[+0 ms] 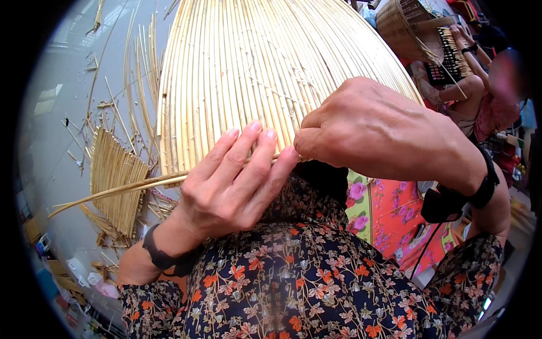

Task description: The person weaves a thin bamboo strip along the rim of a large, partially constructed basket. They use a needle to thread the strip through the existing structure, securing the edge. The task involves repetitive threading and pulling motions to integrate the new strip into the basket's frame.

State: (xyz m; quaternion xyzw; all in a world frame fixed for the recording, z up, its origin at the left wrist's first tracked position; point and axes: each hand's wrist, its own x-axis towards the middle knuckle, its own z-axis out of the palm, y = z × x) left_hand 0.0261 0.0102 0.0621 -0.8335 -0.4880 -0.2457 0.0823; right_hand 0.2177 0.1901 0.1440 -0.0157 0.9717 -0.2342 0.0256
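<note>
Reed panel [226,73], pale and ribbed
Left hand [231,186] lies over its edge, fingers slightly spread; right hand [389,135] curls nearby, any pinch hidden.

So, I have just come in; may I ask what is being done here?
A person is handling a fan-shaped panel of pale stalks. The left hand lies with its fingers along the near edge; the right hand is curled closed there, hiding whatever its fingertips hold. A smaller stalk panel and loose stalks lie to the left. Another person sits at the right.
</note>
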